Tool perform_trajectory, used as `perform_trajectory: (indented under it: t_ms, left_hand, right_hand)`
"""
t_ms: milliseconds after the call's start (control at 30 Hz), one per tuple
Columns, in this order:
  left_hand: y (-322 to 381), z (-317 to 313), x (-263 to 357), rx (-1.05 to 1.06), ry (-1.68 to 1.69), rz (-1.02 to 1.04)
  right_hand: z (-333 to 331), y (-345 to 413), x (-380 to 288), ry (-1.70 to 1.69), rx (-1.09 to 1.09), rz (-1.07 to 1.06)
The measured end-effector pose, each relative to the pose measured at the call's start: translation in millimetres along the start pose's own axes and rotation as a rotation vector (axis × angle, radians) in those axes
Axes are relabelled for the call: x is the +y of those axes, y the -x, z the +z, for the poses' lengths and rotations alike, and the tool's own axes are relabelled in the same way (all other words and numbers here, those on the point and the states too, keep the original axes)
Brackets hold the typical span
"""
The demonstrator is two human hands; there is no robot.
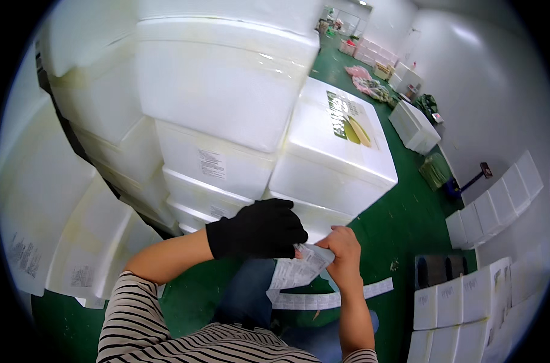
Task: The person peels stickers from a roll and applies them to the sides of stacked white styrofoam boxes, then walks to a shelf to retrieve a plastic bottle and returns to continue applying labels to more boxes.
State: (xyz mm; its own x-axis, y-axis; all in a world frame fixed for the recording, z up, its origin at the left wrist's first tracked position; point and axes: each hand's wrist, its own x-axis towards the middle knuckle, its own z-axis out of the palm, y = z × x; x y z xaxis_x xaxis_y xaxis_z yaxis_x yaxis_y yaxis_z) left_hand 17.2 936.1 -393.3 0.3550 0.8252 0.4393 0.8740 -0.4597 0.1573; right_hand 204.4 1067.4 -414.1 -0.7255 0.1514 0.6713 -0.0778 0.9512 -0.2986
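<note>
A strip of printed white labels [302, 267] is stretched between my two hands and trails down over my knees. My left hand [261, 229] wears a black glove with a bare fingertip showing, and it pinches the strip's upper edge. Opposite it, my bare right hand [345, 254] grips the folded end of the strip. Just beyond my hands stands a stack of white foam boxes; one box [211, 159] carries a printed label [212, 164]. A foam box with a fruit picture on its lid [297, 122] sits at the stack's right.
More foam boxes stand at the left [75, 254] and along the right wall [452, 299]. A platform scale [438, 270] lies on the green floor [393, 218]. Farther back are a lone foam box [413, 127], a pink plastic bag [359, 72] and crates.
</note>
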Motion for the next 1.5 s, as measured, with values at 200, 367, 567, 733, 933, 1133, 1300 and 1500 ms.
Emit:
perform_trajectory:
  t_ms: [200,367,567,733,933,1133,1300,1500]
  left_hand:
    - [0,-19,15,0.072,-0.513,0.141]
    - [26,-76,12,0.514,-0.275,-0.345]
    - [14,-104,-24,1.156,0.355,-0.881]
    - [25,-101,-21,0.819,-0.57,-1.188]
    - [0,-122,-14,0.811,-0.966,-0.395]
    - [-5,-65,-47,0.511,-0.675,-0.376]
    - [17,-103,-65,0.792,-0.861,-0.465]
    - [62,-1,-54,0.76,-0.564,-0.608]
  right_hand:
    - [0,-1,0,0.1,-0.002,0.029]
    - [-5,4,23,0.143,0.025,0.247]
    - [10,7,26,0.021,0.037,0.26]
    - [4,19,32,0.002,0.018,0.281]
    - [-1,19,31,-0.058,0.041,0.251]
    - [-13,15,28,0.017,0.075,0.094]
    - [-22,11,16,-0.135,0.116,0.02]
    - [-27,5,4,-0.198,0.239,-0.045]
